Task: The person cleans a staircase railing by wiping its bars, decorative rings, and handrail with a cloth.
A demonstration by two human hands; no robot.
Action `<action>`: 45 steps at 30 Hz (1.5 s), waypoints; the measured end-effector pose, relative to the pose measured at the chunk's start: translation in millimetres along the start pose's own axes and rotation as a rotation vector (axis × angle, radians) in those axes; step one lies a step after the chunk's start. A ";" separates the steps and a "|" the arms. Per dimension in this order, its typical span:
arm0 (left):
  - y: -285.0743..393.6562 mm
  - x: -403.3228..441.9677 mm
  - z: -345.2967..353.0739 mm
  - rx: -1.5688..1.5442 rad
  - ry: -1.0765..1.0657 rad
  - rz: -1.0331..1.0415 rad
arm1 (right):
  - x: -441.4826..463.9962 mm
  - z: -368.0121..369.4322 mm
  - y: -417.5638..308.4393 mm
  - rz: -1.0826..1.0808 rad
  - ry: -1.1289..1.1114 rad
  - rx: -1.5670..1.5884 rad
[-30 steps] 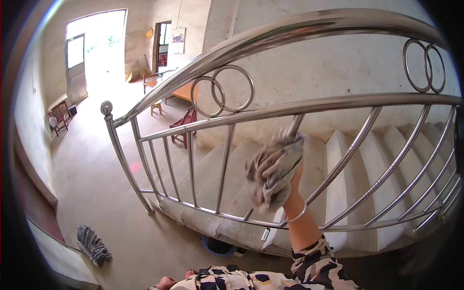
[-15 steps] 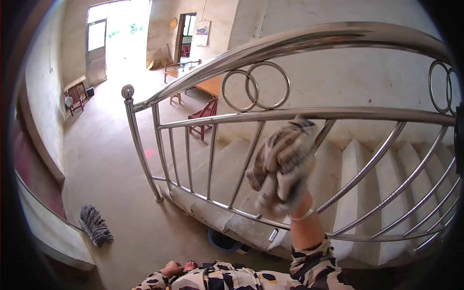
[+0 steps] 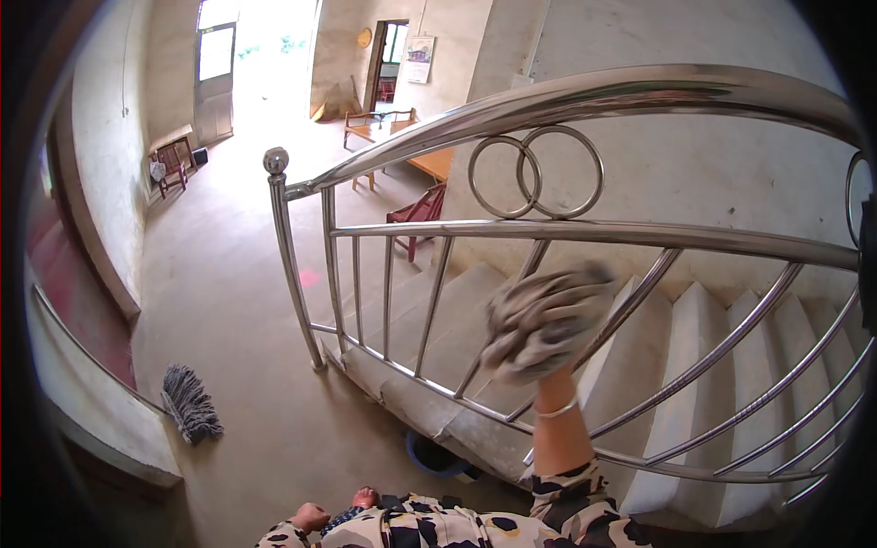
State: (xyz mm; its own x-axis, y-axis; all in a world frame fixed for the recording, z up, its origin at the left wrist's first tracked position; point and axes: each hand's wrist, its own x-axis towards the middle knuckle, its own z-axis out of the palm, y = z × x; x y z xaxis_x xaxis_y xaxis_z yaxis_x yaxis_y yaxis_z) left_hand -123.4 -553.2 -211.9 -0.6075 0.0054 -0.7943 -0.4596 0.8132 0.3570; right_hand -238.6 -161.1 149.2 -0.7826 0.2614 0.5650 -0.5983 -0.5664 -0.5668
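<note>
My right hand [image 3: 554, 376] is raised in front of the railing's upright bars, wrapped in or closed on a crumpled grey-brown cloth [image 3: 546, 320]. Motion smears the cloth, and its folds hide my fingers. Just behind it run the slanting bars of a shiny metal stair railing [image 3: 630, 233], with two interlocked rings under its thick handrail. Whether the cloth touches a bar, I cannot tell. Low by my waist, my left hand [image 3: 311, 518] is curled closed at the end of a patterned sleeve, with no object visible in it.
Concrete steps [image 3: 699, 356] rise to the right behind the railing. On the floor at left lies a grey mop head [image 3: 192, 406]. A dark blue-rimmed tub [image 3: 437, 457] stands below the stairs. Farther off are a red chair [image 3: 420, 215], a wooden bench [image 3: 379, 123] and a bright open doorway.
The view has swung, so the railing and room sit farther right in it. My right hand with the cloth has come down from the middle rail along the bars.
</note>
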 end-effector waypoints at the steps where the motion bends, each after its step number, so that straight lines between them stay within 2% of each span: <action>1: -0.4 0.8 0.3 0.064 0.002 -0.013 | 3.8 12.9 -11.4 -0.098 -0.029 -0.090; 4: -2.8 15.9 4.6 0.047 -0.026 0.070 | 14.0 43.3 -31.5 -0.357 -0.107 -0.311; 7: 9.2 20.3 8.7 0.087 -0.018 0.153 | 13.5 50.9 -22.1 -0.445 -0.112 -0.390; 10: 14.3 18.3 12.0 0.024 -0.033 0.182 | 8.2 31.3 -3.7 -0.297 0.033 -0.303; 13: 4.6 26.2 17.8 0.096 -0.002 0.222 | 1.0 -1.9 30.2 0.097 0.327 -0.089; 14: 0.9 24.5 19.2 0.085 0.001 0.214 | -8.2 -12.5 34.7 0.108 0.319 -0.085; 16: -1.7 15.1 17.8 0.083 -0.015 0.131 | -24.6 -25.9 36.7 0.367 -0.018 0.473; 17: -4.4 11.9 18.6 0.076 -0.015 0.117 | -28.4 -22.6 39.3 0.380 -0.016 0.483; 20: -15.0 -6.1 10.8 0.065 -0.035 0.019 | -31.3 0.0 46.1 0.290 0.213 0.162; 24: -16.1 -25.9 6.8 -0.106 -0.021 -0.057 | 19.9 0.3 72.5 0.213 0.029 0.477; 25: -31.7 -13.8 17.4 -0.081 -0.003 -0.017 | 36.4 12.7 77.9 0.068 -0.161 0.483; 27: -45.7 -10.8 19.6 -0.028 0.023 0.035 | 48.9 22.3 93.8 -0.080 -0.344 0.489; 28: -53.6 -9.3 18.4 -0.029 0.024 0.035 | 53.3 21.7 104.0 -0.023 -0.373 0.676; 30: -63.8 1.2 19.5 -0.134 0.081 0.029 | 64.0 9.9 130.8 0.036 -0.419 0.845; 32: -54.1 -11.4 -3.5 -0.163 0.088 0.040 | 66.2 -14.9 163.6 0.220 0.273 0.379; 33: -50.5 -15.5 -16.0 -0.240 0.079 -0.011 | 59.6 -5.3 159.5 0.249 0.332 0.268; 34: -47.9 -15.3 -26.1 -0.317 0.066 -0.063 | 54.9 -10.4 161.8 0.245 0.322 0.247; 36: -41.8 -7.4 -48.7 -0.294 0.044 -0.029 | 49.8 -32.7 164.1 0.276 0.028 0.302; 41: -36.2 18.2 -100.6 -0.168 -0.008 0.057 | 35.8 2.1 125.7 0.342 0.132 0.016; 42: -48.6 47.5 -96.8 -0.175 -0.014 0.057 | 31.0 17.8 120.2 0.373 0.162 -0.049; 43: -66.7 94.9 -86.7 -0.288 -0.061 0.054 | 33.9 58.7 108.4 0.297 0.272 -0.181; 44: -79.9 120.7 -83.1 -0.400 -0.103 0.048 | 42.5 68.5 104.4 0.304 0.276 -0.179; 45: -76.8 120.5 -88.1 -0.400 -0.101 0.041 | 52.5 71.1 96.3 -0.088 0.008 -0.985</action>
State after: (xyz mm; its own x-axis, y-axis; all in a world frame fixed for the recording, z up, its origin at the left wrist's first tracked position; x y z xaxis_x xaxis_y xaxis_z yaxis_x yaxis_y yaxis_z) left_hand -218.4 -666.3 -291.8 -0.5731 0.1061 -0.8126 -0.6642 0.5207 0.5364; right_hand -325.1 -257.5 166.9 -0.7277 0.2783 0.6269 -0.5271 0.3579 -0.7707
